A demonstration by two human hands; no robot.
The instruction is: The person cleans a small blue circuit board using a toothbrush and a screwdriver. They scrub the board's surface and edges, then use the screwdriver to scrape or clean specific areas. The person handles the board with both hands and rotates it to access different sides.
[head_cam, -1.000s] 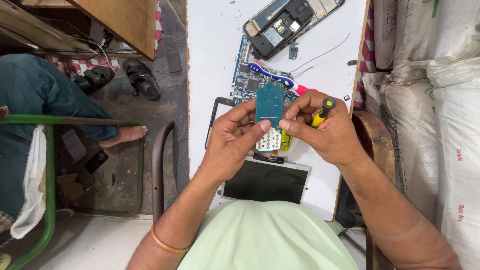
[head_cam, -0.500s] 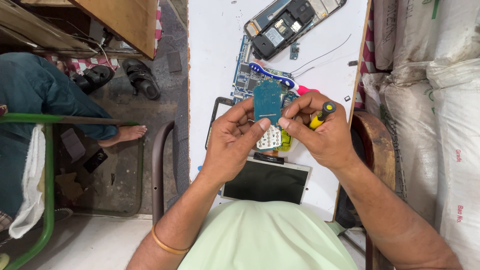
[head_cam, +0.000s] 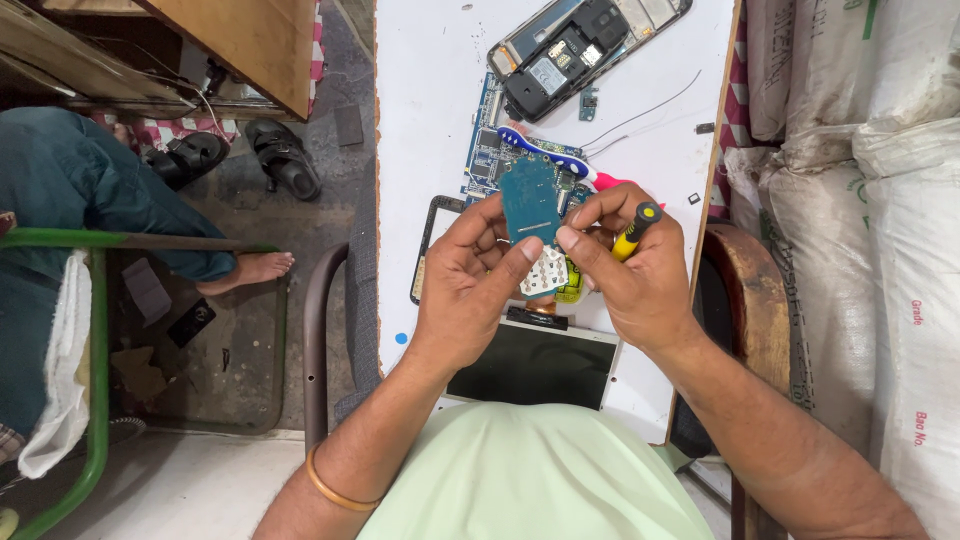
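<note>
A small blue-green circuit board (head_cam: 529, 199) is pinched between both hands above the white table (head_cam: 430, 110). My left hand (head_cam: 470, 285) grips its left edge and underside. My right hand (head_cam: 630, 270) touches its right edge with the fingertips while a yellow-and-black screwdriver (head_cam: 634, 230) stays tucked in the same hand. Below the board a white keypad membrane (head_cam: 546, 272) shows between my thumbs. A larger blue circuit board (head_cam: 487, 150) and a blue-and-white toothbrush (head_cam: 545, 152) lie just beyond my hands.
An opened black phone body (head_cam: 575, 45) lies at the table's far end, with thin wires (head_cam: 650, 110) beside it. A dark screen panel (head_cam: 530, 365) rests near my chest. White sacks (head_cam: 880, 200) stand at right. A seated person's leg (head_cam: 120, 200) and sandals (head_cam: 285, 155) are at left.
Both hands have shifted slightly with the small board; my grip looks the same. Nothing else on the table has moved.
</note>
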